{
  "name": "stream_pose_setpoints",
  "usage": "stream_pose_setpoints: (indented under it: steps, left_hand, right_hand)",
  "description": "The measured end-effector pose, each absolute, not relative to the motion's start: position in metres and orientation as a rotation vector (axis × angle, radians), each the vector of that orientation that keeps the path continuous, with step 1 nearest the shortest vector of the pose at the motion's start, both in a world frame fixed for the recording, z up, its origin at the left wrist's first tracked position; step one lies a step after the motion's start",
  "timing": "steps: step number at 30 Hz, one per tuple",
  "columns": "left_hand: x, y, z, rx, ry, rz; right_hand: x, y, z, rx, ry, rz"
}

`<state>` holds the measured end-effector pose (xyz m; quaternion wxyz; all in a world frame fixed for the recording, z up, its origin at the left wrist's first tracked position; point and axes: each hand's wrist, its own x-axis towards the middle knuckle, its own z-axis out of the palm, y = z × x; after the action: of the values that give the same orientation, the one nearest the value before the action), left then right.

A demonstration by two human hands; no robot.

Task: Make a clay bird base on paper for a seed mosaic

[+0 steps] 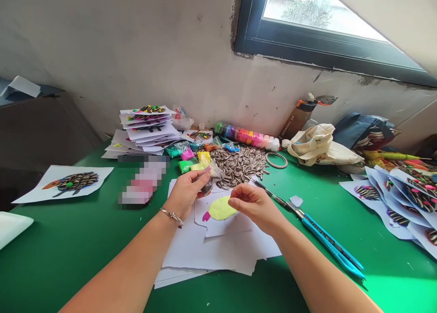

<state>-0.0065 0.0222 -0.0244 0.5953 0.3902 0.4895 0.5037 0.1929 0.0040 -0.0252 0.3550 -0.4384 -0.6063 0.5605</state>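
Note:
My left hand is closed on a small clear plastic bag with something dark inside, held just above the white paper sheets. My right hand is pinched, fingers together, over a flat yellow clay shape with a pink tip on the top sheet; what it pinches is too small to name. A heap of striped sunflower seeds lies just behind both hands.
Blue-handled scissors lie right of my right arm. Stacked finished seed pictures, clay packets, a row of clay tubs, a tape ring, a cloth bag and a bottle line the back. More pictures lie at the right and left.

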Motion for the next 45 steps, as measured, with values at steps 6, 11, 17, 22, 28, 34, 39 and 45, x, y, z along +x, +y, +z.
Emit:
stream_pose_setpoints:
  steps: [6,11,17,22,28,34,39,45]
  left_hand:
    - [-0.006,0.022,-0.023,0.914,1.137,1.164]
    - [-0.006,0.023,-0.024,0.913,1.145,1.161]
    - [-0.007,0.024,-0.026,0.921,1.146,1.154]
    - [-0.007,0.024,-0.026,0.92,1.149,1.157]
    - [-0.007,0.025,-0.027,0.911,1.155,1.158]
    - [-0.007,0.024,-0.027,0.916,1.164,1.154]
    - [-0.006,0.023,-0.024,0.923,1.16,1.15]
    - [-0.003,0.021,-0.021,0.908,1.163,1.158]
  right_hand:
    - [0.191,0.003,-0.027,-1.169,-1.697,1.306]
    - [0.194,0.004,-0.031,-1.13,-1.593,1.364]
    - [0.194,0.003,-0.025,-1.164,-1.662,1.282]
    - [0.193,0.003,-0.019,-1.225,-1.751,1.157]
    - [0.192,0.003,-0.027,-1.174,-1.822,1.15]
    - [0.187,-0.001,-0.03,-1.154,-1.932,1.025]
    - [0.173,-0.006,-0.034,-1.114,-2.141,0.752]
    - [0.156,-0.011,-0.057,-0.944,-2.229,0.395]
